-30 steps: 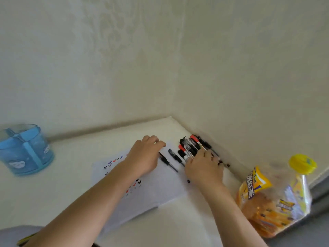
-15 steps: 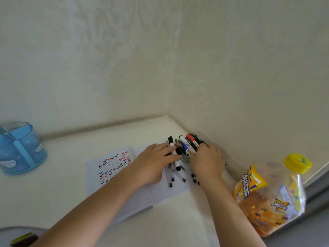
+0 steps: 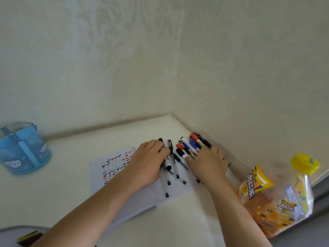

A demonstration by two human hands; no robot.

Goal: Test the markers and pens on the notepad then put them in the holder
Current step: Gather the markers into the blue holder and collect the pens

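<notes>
Gathering step, I reckon. My left hand [image 3: 147,163] curls over the black pens [image 3: 170,148] on the notepad [image 3: 114,168], can't tell if it's actually gripping. My right hand [image 3: 208,163] lies flat on the marker pile [image 3: 193,146]. Next I need to bunch everything and carry it to the blue holder [image 3: 23,148], far left.

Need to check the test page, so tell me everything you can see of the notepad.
The notepad is a thick white pad of faintly lined paper, lying flat on the white table. Rows of small black, red and blue tick marks fill its left part. The left hand and its forearm lie across the middle, and several slim pens with black ends rest on its right part. Its stacked pages show along the near edge.
</notes>
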